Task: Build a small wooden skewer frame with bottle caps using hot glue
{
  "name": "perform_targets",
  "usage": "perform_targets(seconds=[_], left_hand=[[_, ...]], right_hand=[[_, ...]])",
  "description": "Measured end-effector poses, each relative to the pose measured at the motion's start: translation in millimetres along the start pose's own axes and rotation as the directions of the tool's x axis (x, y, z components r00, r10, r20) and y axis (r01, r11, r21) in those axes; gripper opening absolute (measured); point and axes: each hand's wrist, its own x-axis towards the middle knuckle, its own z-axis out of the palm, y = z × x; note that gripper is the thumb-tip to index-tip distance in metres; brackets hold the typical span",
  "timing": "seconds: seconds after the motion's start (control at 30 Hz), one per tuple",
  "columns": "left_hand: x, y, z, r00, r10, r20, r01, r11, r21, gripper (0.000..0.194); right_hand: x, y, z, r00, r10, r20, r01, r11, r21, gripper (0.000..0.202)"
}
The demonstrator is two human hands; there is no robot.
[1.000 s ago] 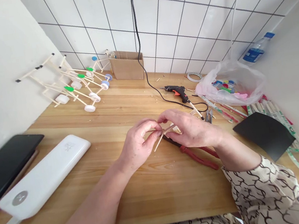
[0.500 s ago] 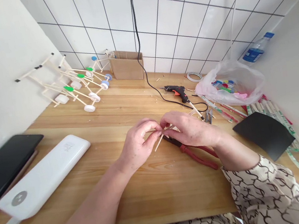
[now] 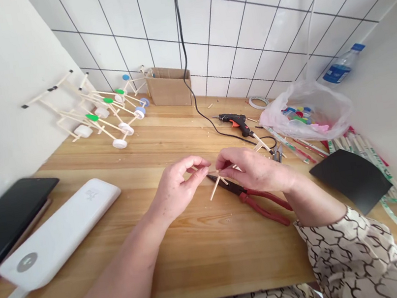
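Observation:
Near the middle of the table, my right hand [image 3: 248, 169] is closed on a small frame of thin wooden sticks [image 3: 215, 189], one stick slanting down to the left. My left hand [image 3: 179, 184] is pinched just left of it, its fingertips at a thin piece whose shape is too small to make out. Under the hands lie pliers with red handles [image 3: 263, 208], their dark jaws pointing up and left. A black glue gun [image 3: 235, 121] rests behind my right hand, with a stick structure beside it.
Stick models with bottle-cap wheels [image 3: 119, 144] stand back left, beside a cardboard box [image 3: 170, 88]. A white power bank [image 3: 62, 234] and dark phone [image 3: 7, 217] lie left. At right are a plastic bag of caps [image 3: 308, 112], black sheet [image 3: 350, 180] and bottle [image 3: 343, 65].
My left hand has moved slightly left, opening a small gap between the hands. More of the stick frame and the pliers' jaws now shows.

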Motion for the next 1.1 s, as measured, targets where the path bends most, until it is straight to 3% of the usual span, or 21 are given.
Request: perform_targets(seconds=[0.2, 0.37, 0.9, 1.1], left_hand=[[5, -6, -7.6, 0.970, -0.195, 0.144, 0.200, 0.980, -0.023, 0.022], [6, -12, -4.8, 0.948, -0.276, 0.157, 0.294, 0.950, -0.103, 0.023], [6, -14, 1.9, 0.937, -0.299, 0.182, 0.343, 0.886, -0.313, 0.015], [6, -16, 1.2, 0.938, -0.298, 0.174, 0.340, 0.888, -0.310, 0.018]], right_hand=[[-1, 4, -4, 1.000, 0.013, -0.023, -0.013, 1.000, 0.009, 0.006], [-2, 7, -5, 1.000, 0.010, -0.027, -0.009, 1.000, 0.030, 0.008], [-3, 5, -5, 0.999, 0.016, -0.046, -0.014, 0.999, 0.047, 0.008], [-3, 5, -5, 0.998, 0.003, -0.056, 0.000, 0.999, 0.051, 0.010]])
